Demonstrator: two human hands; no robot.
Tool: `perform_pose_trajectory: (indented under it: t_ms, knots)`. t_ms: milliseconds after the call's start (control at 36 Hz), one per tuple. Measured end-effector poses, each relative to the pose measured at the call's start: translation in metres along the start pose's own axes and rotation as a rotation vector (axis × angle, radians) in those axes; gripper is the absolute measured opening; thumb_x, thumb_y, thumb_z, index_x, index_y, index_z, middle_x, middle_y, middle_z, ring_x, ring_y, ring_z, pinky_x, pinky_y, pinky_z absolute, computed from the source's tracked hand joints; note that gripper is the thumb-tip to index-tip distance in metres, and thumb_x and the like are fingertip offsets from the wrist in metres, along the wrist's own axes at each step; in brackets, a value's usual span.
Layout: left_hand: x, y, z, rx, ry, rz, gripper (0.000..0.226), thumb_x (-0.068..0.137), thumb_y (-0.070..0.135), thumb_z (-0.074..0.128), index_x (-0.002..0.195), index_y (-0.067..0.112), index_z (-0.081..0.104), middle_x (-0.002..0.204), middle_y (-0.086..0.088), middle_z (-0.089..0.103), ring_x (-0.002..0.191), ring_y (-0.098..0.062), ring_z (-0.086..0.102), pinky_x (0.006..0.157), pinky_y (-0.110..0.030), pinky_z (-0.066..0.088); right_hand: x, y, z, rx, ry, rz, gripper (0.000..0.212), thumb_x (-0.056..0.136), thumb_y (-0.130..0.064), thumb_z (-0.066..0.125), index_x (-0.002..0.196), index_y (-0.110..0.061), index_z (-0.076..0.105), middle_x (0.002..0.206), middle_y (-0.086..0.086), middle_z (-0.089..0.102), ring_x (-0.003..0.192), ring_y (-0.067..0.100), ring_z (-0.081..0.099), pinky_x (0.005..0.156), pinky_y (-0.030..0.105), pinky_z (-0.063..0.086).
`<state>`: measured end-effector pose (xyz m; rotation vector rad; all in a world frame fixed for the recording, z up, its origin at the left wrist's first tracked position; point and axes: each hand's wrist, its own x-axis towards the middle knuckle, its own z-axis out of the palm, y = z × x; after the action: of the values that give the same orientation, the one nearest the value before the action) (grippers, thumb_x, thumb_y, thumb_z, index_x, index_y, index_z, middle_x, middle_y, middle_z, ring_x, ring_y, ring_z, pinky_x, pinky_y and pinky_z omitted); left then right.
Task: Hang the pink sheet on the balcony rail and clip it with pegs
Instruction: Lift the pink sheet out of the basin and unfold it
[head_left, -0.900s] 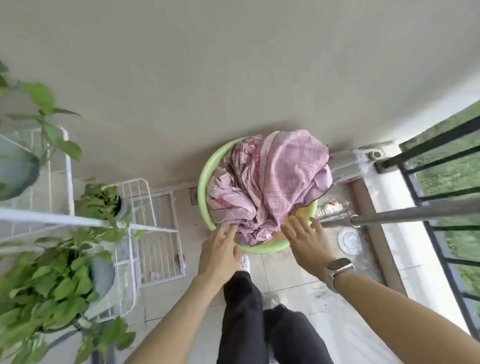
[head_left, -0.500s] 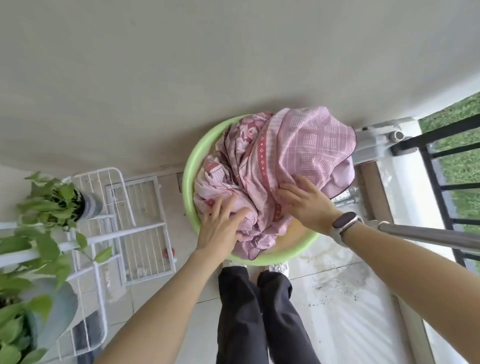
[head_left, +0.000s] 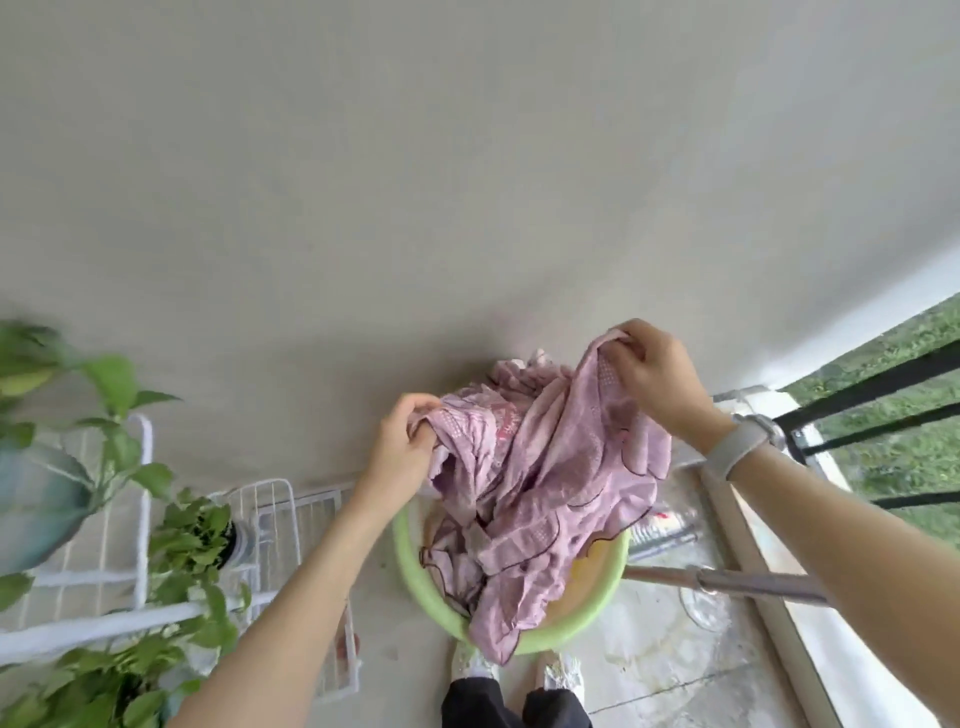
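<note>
Your left hand (head_left: 402, 447) has its fingers curled round a bunch of the sheet (head_left: 545, 483), gripping it at the left edge of the pile. Your right hand (head_left: 652, 376) is higher and pinches another edge of the sheet between thumb and fingers, so the cloth hangs in a slack fold between the two hands. A watch (head_left: 745, 441) sits on your right wrist. The rest of the sheet trails down into the green basin (head_left: 415, 571) on the floor, one corner draped over the near rim. Your shoes (head_left: 561, 670) stand just behind the basin. A metal pole (head_left: 748, 579) runs in from the right, near the basin; whether it touches is unclear. The black rail (head_left: 878, 379) stands beyond your right arm. White racks (head_left: 275, 519) and leafy plants (head_left: 192, 540) are to your left.
</note>
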<state>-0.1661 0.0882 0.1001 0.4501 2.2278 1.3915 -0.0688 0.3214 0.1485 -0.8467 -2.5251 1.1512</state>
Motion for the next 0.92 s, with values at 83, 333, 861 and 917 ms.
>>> perform_pose_trajectory:
  t_ms: [83,333,861,917]
  knots:
    - [0.008,0.07,-0.019,-0.05,0.035,0.097,0.025,0.087,-0.009,0.044,0.1,0.006,0.058,0.092,-0.004,0.061,0.086,-0.014,0.055,0.07,-0.006,0.039,0.015,-0.048,-0.05,0.047,0.132,-0.024,0.013,0.088,-0.008,0.053,0.076,-0.009,0.055,0.056,-0.007,0.046,0.052,0.006,0.041,0.048,0.011,0.034]
    - [0.003,0.291,-0.073,-0.208,0.234,0.461,0.031,0.087,-0.006,0.04,0.098,0.017,0.056,0.087,0.005,0.059,0.07,0.001,0.052,0.067,-0.012,0.04,0.019,-0.213,-0.206,0.237,0.504,-0.263,0.016,0.089,-0.01,0.049,0.076,-0.004,0.057,0.063,0.001,0.049,0.051,-0.001,0.039,0.052,0.013,0.033]
    - [-0.071,0.399,-0.078,0.173,0.151,0.941,0.017,0.078,0.005,0.061,0.095,0.005,0.062,0.095,-0.004,0.057,0.1,-0.029,0.057,0.08,-0.025,0.041,-0.021,-0.348,-0.308,0.438,0.642,-0.388,0.023,0.091,-0.015,0.038,0.069,-0.016,0.047,0.061,-0.002,0.042,0.053,0.012,0.037,0.046,0.024,0.033]
    - [-0.063,0.391,-0.084,0.154,-0.014,0.814,0.015,0.077,0.002,0.061,0.091,0.005,0.066,0.089,-0.006,0.065,0.086,-0.015,0.06,0.073,-0.023,0.04,-0.03,-0.321,-0.297,0.325,0.546,-0.318,0.016,0.09,-0.012,0.041,0.096,-0.013,0.056,0.076,-0.001,0.055,0.058,0.009,0.046,0.043,0.012,0.037]
